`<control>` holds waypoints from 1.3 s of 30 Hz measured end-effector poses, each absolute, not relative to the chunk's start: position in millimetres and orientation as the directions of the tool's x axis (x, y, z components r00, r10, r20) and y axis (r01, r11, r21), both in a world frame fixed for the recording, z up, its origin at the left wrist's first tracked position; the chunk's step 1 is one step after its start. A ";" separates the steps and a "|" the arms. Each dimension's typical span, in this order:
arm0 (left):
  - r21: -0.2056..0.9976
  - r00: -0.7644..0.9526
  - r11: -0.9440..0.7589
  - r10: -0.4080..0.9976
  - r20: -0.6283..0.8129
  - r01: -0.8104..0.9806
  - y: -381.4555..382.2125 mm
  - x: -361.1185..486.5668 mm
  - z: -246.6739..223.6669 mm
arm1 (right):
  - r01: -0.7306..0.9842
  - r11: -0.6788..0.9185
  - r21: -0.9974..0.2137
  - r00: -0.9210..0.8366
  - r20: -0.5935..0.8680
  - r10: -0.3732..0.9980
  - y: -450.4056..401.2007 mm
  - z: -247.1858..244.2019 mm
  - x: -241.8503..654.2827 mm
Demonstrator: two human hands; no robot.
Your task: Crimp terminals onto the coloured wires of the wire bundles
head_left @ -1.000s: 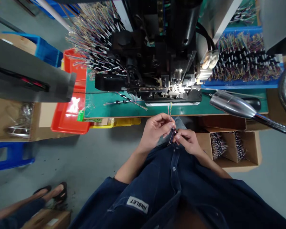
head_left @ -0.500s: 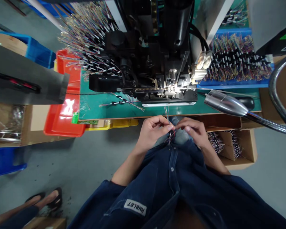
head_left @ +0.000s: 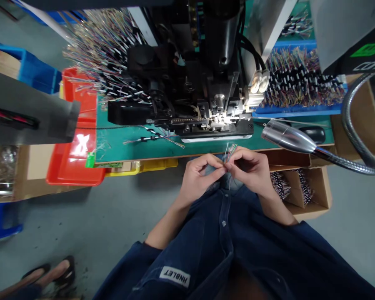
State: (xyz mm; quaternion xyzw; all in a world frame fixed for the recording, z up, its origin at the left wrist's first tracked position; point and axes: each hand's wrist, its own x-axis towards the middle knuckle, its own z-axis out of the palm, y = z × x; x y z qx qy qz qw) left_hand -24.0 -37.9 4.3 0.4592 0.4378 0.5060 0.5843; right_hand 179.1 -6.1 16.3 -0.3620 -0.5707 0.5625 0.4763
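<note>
My left hand [head_left: 203, 175] and my right hand [head_left: 249, 168] meet in front of my lap, just off the bench's front edge. Each pinches a small bundle of thin coloured wires [head_left: 230, 151] between thumb and fingers. White, green and red wire ends fan upward above the fingertips, and a few strands hang below. Beyond the hands stands a black machine [head_left: 187, 83] with a brightly lit metal head [head_left: 218, 118]. On the green bench top [head_left: 118, 150], left of the hands, lie loose wire harnesses [head_left: 153, 137] with black and white sleeves.
A metal gooseneck lamp [head_left: 287, 135] reaches in from the right. Wire bundles fill a blue tray [head_left: 300, 110] at the right back. Red trays [head_left: 75, 166] stand at the left, a divided cardboard box [head_left: 323, 191] at the lower right. Another person's feet [head_left: 62, 271] show at the lower left.
My right hand has closed in on the wires beside my left hand. The wire ends now fan out above the fingertips, and the dark section below is mostly hidden. The view has shifted slightly.
</note>
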 end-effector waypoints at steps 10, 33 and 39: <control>0.956 0.139 0.147 0.984 -0.114 -0.255 -39.5 -22.7 4.4 | -0.121 0.129 -0.984 -0.203 0.152 0.967 11.2 26.4 172.9; 0.996 0.106 0.019 0.994 -0.010 -0.084 -34.7 -29.2 9.0 | -0.058 0.268 -0.962 -0.154 0.274 0.949 14.5 36.0 160.0; 0.998 -0.018 -0.006 1.000 0.008 0.064 -31.5 -22.3 13.3 | 0.021 0.360 -0.933 -0.132 0.354 0.926 14.1 39.5 156.9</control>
